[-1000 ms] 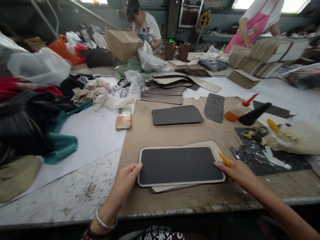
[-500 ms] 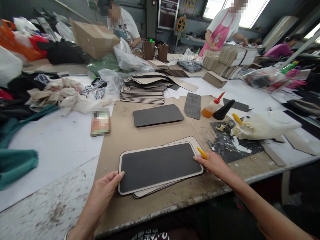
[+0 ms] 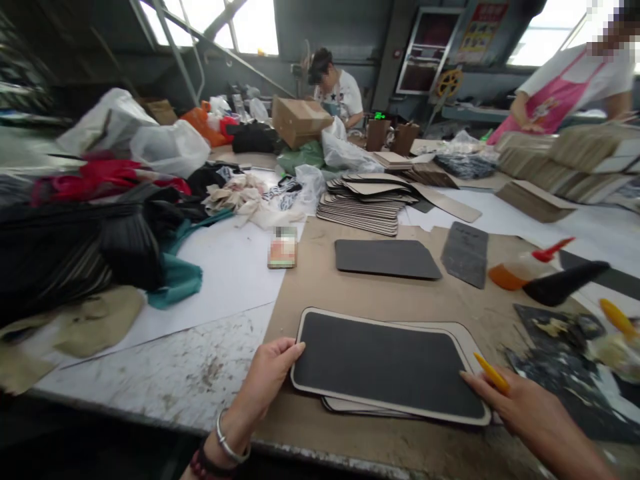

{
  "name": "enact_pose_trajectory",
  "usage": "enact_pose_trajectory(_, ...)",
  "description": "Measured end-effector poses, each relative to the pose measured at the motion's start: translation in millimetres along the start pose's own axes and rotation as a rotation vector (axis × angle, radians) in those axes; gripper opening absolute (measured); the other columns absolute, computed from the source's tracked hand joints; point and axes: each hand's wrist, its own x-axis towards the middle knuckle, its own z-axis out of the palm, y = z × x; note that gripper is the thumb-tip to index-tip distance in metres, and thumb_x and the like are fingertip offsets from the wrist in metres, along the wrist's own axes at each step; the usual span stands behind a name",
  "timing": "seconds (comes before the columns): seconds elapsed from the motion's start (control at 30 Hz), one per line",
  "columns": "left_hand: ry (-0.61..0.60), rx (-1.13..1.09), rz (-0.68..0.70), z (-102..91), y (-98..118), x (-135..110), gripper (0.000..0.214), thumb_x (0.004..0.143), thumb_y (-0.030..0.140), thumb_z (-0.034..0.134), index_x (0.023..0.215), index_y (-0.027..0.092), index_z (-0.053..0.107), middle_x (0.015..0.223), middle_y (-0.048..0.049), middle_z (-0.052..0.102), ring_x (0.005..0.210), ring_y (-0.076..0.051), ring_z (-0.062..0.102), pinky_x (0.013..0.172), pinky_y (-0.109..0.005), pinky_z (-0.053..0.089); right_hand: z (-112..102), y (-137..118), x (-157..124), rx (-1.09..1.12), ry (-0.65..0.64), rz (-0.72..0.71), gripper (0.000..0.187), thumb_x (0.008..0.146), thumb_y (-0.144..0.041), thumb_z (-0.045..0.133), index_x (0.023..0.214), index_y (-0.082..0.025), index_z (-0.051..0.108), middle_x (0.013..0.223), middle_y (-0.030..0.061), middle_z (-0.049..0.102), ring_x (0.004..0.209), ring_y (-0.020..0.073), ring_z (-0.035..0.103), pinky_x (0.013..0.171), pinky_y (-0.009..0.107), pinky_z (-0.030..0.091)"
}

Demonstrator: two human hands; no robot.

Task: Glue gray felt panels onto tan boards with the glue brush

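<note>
A black panel with a pale rim lies on top of another pale board on brown cardboard near the table's front edge. My left hand grips the panel's left end, thumb on top. My right hand presses its right end with closed fingers around a thin yellow tool. A second black panel lies flat further back, with a grey piece to its right.
A stack of similar panels stands behind. An orange glue bottle, a black cone and a glue-smeared black sheet sit right. Piled fabric fills the left. A small packet lies on white paper. Two people work at the back.
The view swung right, then back left and up. Both hands keep hold of the black panel's ends; the panel stays on the cardboard.
</note>
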Motion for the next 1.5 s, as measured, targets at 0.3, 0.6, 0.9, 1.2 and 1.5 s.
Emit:
enact_pose_trajectory(0.3,0.254,-0.093,0.097,-87.2,22,-21,0.037,0.052,0.049,0.072,0.062,0.015,0.065,0.058,-0.0009,0.065,0.057,-0.014,0.057,0.057,-0.024,0.043,-23,-148,31,-0.107,0.001,-0.228,0.034,0.080,-0.050,0.040,0.067,-0.024,0.057,0.055,0.0041,0.059,0.057,0.0226,0.058,0.055,0.029,0.037)
enact_pose_trajectory(0.6,0.543,-0.019,0.182,-173.5,14,-48,0.039,0.052,0.053,0.068,0.057,0.015,0.060,0.053,-0.0006,0.061,0.055,-0.016,0.056,0.056,-0.026,0.043,15,-280,42,-0.158,-0.064,-0.591,0.030,0.086,-0.041,0.043,0.073,-0.020,0.059,0.074,0.0095,0.068,0.071,0.0228,0.064,0.055,0.026,0.035)
enact_pose_trajectory(0.9,0.608,0.213,0.118,-211.3,2,-43,0.038,0.068,0.047,0.065,0.051,0.017,0.049,0.041,0.0081,0.044,0.037,-0.008,0.042,0.039,-0.022,0.031,47,-301,70,-0.190,-0.274,-0.623,0.032,0.083,-0.040,0.046,0.062,-0.017,0.054,0.062,0.0093,0.066,0.051,0.0178,0.059,0.047,0.025,0.031)
enact_pose_trajectory(1.2,0.623,0.356,-0.001,-215.0,0,-39,0.033,0.085,0.038,0.053,0.063,0.014,0.052,0.047,0.0093,0.044,0.037,-0.004,0.041,0.038,-0.019,0.034,73,-290,94,-0.155,-0.256,-0.672,0.032,0.077,-0.044,0.048,0.058,-0.019,0.057,0.054,0.0057,0.062,0.054,0.0207,0.059,0.048,0.026,0.033)
enact_pose_trajectory(1.5,0.641,0.457,-0.033,-216.6,3,-40,0.032,0.087,0.039,0.050,0.069,0.014,0.054,0.052,0.0080,0.046,0.040,-0.005,0.043,0.041,-0.020,0.038,79,-289,93,-0.131,-0.282,-0.674,0.036,0.079,-0.045,0.043,0.057,-0.019,0.055,0.053,0.0064,0.060,0.051,0.0211,0.058,0.049,0.028,0.033)
